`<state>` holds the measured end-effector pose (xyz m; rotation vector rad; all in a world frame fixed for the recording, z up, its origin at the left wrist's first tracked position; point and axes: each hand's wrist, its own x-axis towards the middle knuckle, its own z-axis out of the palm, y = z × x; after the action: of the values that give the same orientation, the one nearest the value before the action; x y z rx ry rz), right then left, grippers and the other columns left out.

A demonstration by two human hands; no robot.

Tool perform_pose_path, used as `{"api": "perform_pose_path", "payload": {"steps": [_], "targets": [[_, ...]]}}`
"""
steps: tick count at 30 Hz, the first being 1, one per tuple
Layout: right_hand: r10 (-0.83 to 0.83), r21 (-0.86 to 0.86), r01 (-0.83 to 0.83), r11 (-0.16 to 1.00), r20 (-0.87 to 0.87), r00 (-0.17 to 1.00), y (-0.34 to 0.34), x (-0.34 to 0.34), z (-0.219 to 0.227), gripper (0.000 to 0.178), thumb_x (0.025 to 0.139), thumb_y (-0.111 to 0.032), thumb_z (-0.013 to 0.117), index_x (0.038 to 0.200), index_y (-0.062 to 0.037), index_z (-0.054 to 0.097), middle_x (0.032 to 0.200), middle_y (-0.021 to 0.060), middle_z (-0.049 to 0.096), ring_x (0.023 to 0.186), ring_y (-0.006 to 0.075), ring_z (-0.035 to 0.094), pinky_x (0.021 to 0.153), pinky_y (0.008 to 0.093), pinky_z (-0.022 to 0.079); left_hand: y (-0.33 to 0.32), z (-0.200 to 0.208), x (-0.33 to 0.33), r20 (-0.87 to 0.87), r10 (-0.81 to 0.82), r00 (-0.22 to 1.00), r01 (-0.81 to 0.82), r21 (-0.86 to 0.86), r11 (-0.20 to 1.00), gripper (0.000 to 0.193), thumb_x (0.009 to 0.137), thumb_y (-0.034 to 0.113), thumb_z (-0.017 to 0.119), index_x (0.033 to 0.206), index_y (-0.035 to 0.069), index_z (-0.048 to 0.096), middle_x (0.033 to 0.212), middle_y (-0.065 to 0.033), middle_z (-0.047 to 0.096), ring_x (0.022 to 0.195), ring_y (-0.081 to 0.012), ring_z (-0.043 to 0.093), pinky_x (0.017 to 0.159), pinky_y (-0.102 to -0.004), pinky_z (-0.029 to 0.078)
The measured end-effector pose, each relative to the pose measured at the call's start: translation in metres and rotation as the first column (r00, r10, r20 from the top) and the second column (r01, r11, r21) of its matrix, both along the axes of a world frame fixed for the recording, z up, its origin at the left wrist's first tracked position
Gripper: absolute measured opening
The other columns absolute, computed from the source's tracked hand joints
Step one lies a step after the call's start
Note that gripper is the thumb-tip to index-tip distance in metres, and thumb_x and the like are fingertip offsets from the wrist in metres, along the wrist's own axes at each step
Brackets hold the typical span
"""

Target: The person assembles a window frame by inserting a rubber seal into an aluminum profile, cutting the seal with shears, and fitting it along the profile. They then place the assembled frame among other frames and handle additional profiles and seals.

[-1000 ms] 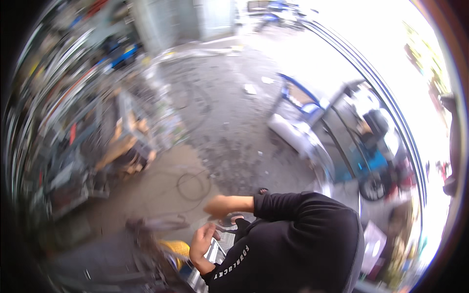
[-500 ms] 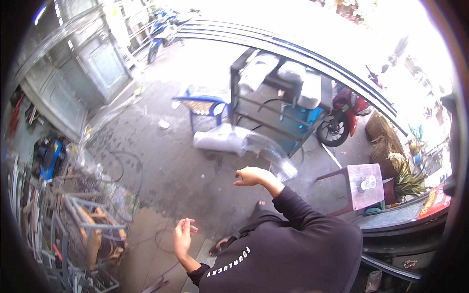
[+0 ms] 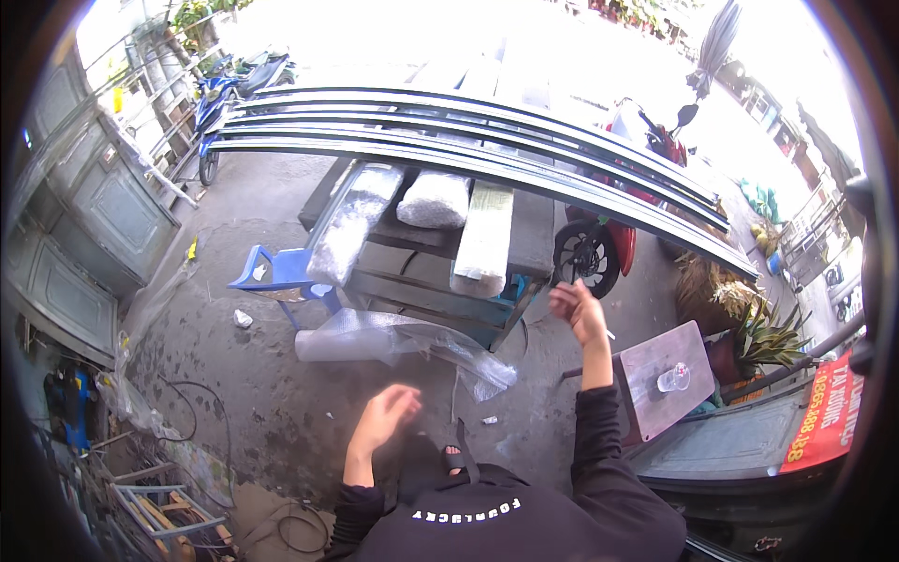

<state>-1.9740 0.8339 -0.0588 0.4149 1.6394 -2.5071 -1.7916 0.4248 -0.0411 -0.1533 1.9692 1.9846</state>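
My left hand (image 3: 384,419) is in the air over the floor, its fingers loosely stretched and somewhat blurred, with nothing in it. In front of it a roll of clear bubble wrap (image 3: 328,339) lies on the ground, its loose end trailing right. My right hand (image 3: 582,314) is raised with bent, parted fingers and seems to hold nothing; it appears in front of a motorbike's wheel, touching nothing I can see. Ahead, a dark metal workbench (image 3: 532,220) carries plastic-wrapped bundles (image 3: 358,223), and several long dark-and-silver profile bars (image 3: 468,150) lie across them.
A blue plastic chair (image 3: 281,267) stands left of the bench. To the right are a red motorbike (image 3: 618,248), a brownish stool (image 3: 646,375) with a clear plastic cup (image 3: 672,377), and a potted plant (image 3: 768,332). A cable (image 3: 220,403) and metal frames (image 3: 169,510) lie at the left.
My view has turned rightward and come closer to the bench. My right arm has swung from across my front to reach forward on the right. My left hand has risen slightly.
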Motion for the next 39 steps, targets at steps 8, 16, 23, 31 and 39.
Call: {"api": "perform_pose_path", "payload": {"steps": [8, 16, 23, 31, 39], "targets": [[-0.500, -0.388, 0.511, 0.767, 0.138, 0.855, 0.066, -0.230, -0.008, 0.091, 0.080, -0.042, 0.077, 0.144, -0.0028, 0.025, 0.136, 0.0217, 0.046, 0.126, 0.0375, 0.047, 0.098, 0.0477, 0.048, -0.007, -0.011, -0.175, -0.027, 0.001, 1.000, 0.006, 0.246, 0.969, 0.041, 0.104, 0.034, 0.041, 0.113, 0.000, 0.061, 0.090, -0.0067, 0.067, 0.084, -0.0142, 0.065, 0.078, -0.0284, 0.050], [-0.572, -0.323, 0.577, 0.750, 0.120, 0.811, 0.070, -0.249, -0.010, 0.044, 0.083, -0.025, 0.076, 0.119, -0.0110, 0.056, 0.113, 0.0092, 0.061, 0.105, 0.0275, 0.060, 0.087, 0.0451, 0.054, 0.034, 0.001, -0.356, -0.091, -0.021, 0.996, 0.048, 0.308, 0.950, 0.051, 0.104, 0.042, 0.036, 0.125, -0.001, 0.054, 0.100, -0.0108, 0.067, 0.091, -0.0201, 0.067, 0.081, -0.0306, 0.052], [-0.716, -0.335, 0.677, 0.655, 0.012, 0.698, 0.042, -0.201, 0.023, 0.046, 0.083, -0.028, 0.075, 0.120, -0.0081, 0.056, 0.112, 0.0082, 0.061, 0.104, 0.0236, 0.060, 0.087, 0.0392, 0.054, 0.066, 0.016, -0.436, 0.144, -0.204, 0.968, 0.120, 0.447, 0.887, 0.056, 0.100, 0.042, 0.046, 0.132, -0.004, 0.046, 0.116, -0.0195, 0.064, 0.105, -0.0264, 0.065, 0.096, -0.0362, 0.051], [-0.705, -0.223, 0.673, 0.706, -0.127, 0.698, 0.022, -0.095, 0.056, 0.040, 0.092, -0.031, 0.064, 0.118, -0.0021, 0.057, 0.115, 0.0128, 0.062, 0.106, 0.0241, 0.062, 0.094, 0.0360, 0.052, 0.171, -0.004, -0.390, 0.225, 0.215, 0.950, -0.308, 0.774, 0.553, 0.031, 0.093, 0.023, 0.065, 0.117, 0.004, 0.060, 0.113, -0.0084, 0.065, 0.103, -0.0171, 0.062, 0.092, -0.0336, 0.052], [-0.524, -0.214, 0.480, 0.851, -0.301, 0.796, 0.030, -0.018, 0.101, 0.054, 0.094, -0.038, 0.057, 0.131, 0.0023, 0.052, 0.131, 0.0154, 0.057, 0.126, 0.0246, 0.051, 0.111, 0.0364, 0.037, 0.194, 0.046, -0.273, -0.011, 0.580, 0.815, -0.311, 0.836, 0.452, 0.039, 0.094, 0.022, 0.062, 0.126, 0.002, 0.051, 0.122, -0.0112, 0.062, 0.103, -0.0158, 0.063, 0.089, -0.0326, 0.054]]}}
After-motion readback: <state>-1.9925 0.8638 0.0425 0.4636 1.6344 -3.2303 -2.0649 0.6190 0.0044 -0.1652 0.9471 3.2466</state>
